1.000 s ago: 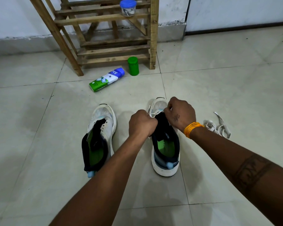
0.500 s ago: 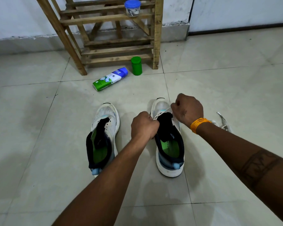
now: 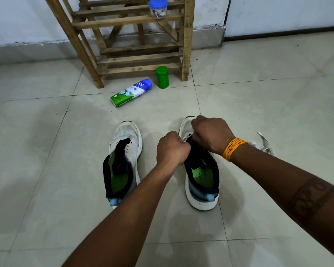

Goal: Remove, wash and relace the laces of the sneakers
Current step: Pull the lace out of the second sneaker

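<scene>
A wooden rack (image 3: 135,41) is stood against the wall on the tiled floor (image 3: 268,105). 2 sneakers are set side by side: the left sneaker (image 3: 123,160) unlaced, the right sneaker (image 3: 201,178) worked on by both hands. The left hand (image 3: 172,150) and right hand (image 3: 210,134) are curled at its eyelets, a lace (image 3: 185,138) apparently pinched between them. A loose lace (image 3: 264,144) is lain right of it.

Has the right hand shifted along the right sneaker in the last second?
Yes. The right hand has moved toward the toe of the right sneaker: a second ago it sat over the tongue, now it covers the toe end.
</scene>
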Demonstrator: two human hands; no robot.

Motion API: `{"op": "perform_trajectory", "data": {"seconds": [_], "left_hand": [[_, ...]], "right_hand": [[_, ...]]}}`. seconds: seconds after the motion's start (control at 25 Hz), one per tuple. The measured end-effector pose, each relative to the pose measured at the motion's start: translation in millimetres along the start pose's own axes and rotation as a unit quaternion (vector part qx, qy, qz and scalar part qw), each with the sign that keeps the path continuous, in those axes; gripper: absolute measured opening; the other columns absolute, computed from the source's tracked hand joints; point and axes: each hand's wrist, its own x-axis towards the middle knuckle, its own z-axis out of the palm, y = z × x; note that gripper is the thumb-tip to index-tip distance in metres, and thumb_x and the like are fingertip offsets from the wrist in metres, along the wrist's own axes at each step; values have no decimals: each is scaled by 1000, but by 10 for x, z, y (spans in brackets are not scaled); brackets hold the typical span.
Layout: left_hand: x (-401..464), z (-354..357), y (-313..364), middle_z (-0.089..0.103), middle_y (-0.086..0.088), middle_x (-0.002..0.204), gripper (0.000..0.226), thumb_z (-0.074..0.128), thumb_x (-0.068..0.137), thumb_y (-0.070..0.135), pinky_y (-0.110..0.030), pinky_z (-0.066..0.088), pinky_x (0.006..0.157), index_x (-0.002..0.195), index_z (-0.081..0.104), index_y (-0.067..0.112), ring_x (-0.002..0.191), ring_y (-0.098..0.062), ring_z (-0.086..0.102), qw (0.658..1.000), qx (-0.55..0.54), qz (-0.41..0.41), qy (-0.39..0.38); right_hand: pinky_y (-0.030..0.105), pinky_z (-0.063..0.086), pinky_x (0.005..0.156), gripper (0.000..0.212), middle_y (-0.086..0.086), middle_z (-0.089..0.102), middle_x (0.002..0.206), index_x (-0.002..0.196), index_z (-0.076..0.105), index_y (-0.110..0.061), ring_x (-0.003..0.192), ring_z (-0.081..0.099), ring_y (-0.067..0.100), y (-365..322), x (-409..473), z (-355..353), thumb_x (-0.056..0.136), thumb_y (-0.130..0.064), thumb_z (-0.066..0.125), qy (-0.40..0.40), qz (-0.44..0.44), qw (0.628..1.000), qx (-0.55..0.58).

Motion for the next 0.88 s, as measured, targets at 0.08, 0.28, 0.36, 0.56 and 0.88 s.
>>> {"op": "perform_trajectory", "data": {"seconds": [0.08,0.28,0.36,0.56,0.88], "left_hand": [[13,-9,-35,69,-6,76,38,39,55,23,-46,63,64,83,61,10,67,-31,69,1000,-14,-14,2],[-3,2,-30,68,-5,75,29,43,59,21,-45,62,63,81,60,13,66,-30,69,1000,-15,5,0],[1,3,-12,68,-5,75,26,45,61,20,-45,61,63,81,60,12,66,-30,69,1000,-9,11,-4],[-55,-36,-8,68,-5,76,30,45,58,21,-47,63,62,82,62,13,67,-31,70,1000,-20,1,-9],[-92,35,-70,68,-5,73,19,49,64,17,-45,59,63,80,60,14,66,-30,69,1000,-4,17,-3]], "right_hand": [[38,36,57,17,15,63,97,94,60,-8,80,65,44,181,24,-47,91,-25,57,32,91,995,20],[36,44,67,24,3,63,103,103,69,-22,91,65,31,15,-51,-206,91,-41,61,-7,-40,995,94],[38,41,61,21,5,60,104,100,67,-18,85,65,36,-140,-36,-134,94,-35,55,-45,-83,995,33],[38,38,58,19,17,61,106,96,60,-6,83,66,44,77,50,-79,90,-24,56,11,85,996,10],[39,48,53,23,10,48,106,107,65,-17,72,59,34,-5,-242,-82,89,-30,61,34,-51,995,73]]}}
